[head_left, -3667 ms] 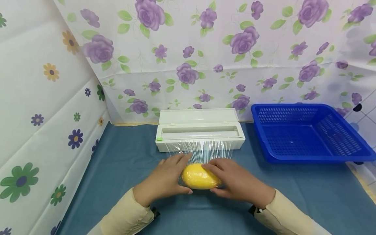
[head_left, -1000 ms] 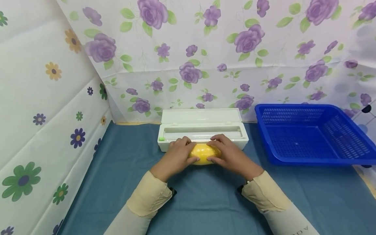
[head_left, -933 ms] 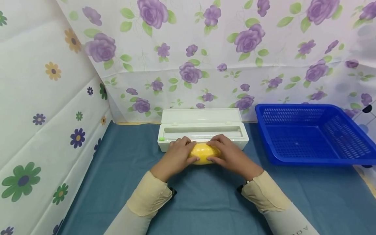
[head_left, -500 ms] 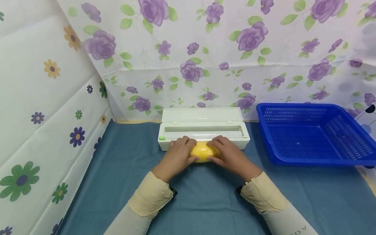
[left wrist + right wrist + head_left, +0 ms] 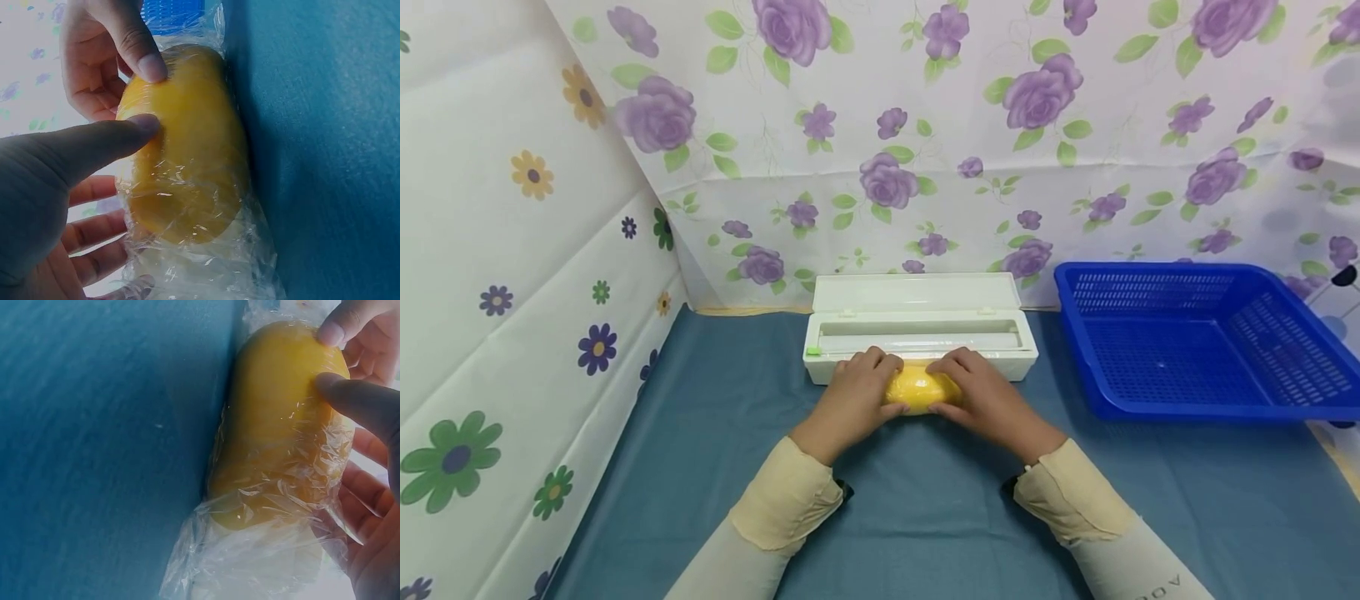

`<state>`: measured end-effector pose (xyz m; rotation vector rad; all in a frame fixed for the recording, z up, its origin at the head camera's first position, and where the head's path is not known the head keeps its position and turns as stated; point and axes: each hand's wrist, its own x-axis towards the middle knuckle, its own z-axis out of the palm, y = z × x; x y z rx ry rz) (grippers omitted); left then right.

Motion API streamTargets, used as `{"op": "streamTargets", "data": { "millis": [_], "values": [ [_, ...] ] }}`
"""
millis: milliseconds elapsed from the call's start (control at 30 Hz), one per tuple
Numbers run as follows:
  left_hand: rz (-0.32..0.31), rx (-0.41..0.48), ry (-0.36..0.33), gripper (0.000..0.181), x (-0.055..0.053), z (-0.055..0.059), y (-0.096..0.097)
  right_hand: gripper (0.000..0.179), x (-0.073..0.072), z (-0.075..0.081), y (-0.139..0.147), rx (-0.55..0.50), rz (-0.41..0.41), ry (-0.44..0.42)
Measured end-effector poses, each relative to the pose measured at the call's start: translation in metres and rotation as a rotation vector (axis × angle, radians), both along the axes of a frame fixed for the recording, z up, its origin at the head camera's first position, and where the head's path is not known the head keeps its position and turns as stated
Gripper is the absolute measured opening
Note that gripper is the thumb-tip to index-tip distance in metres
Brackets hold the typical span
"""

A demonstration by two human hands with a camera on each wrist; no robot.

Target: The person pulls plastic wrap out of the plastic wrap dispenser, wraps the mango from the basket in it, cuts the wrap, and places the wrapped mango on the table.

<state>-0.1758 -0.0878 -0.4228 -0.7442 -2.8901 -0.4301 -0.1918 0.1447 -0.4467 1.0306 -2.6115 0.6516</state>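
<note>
A smooth yellow oblong fruit, mango-like [image 5: 922, 388], lies on its side at the front of a white cling film dispenser [image 5: 823, 367]. Clear cling film [image 5: 206, 269] wraps the fruit, with loose, crinkled film past its ends in both wrist views. My left hand [image 5: 853, 396] holds the left end, thumb on the near side and fingers curled over the far side. Gripping the right end the same way is my right hand [image 5: 992, 404]. The dispenser's lid [image 5: 917, 292] stands raised, showing the film roll [image 5: 917, 342] inside. My fingers hide most of the far side.
A blue plastic basket [image 5: 1187, 410] stands to the right of the dispenser. The table has a blue-green cloth [image 5: 925, 533]. Flowered sheets hang behind the table [image 5: 850, 125] and along its left side [image 5: 542, 317].
Earlier, film stretched between the dispenser and the fruit nearer me; both hands have since brought the fruit forward to the dispenser's front. Over the last second hands and fruit stay almost still.
</note>
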Motion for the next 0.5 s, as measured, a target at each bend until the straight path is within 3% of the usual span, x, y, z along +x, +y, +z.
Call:
{"op": "streamTargets", "data": {
  "millis": [500],
  "values": [
    [0.028, 0.083, -0.05, 0.044, -0.001, 0.014, -0.008, 0.055, 0.002, -0.001, -0.001, -0.001, 0.016, 0.039]
  ]
}}
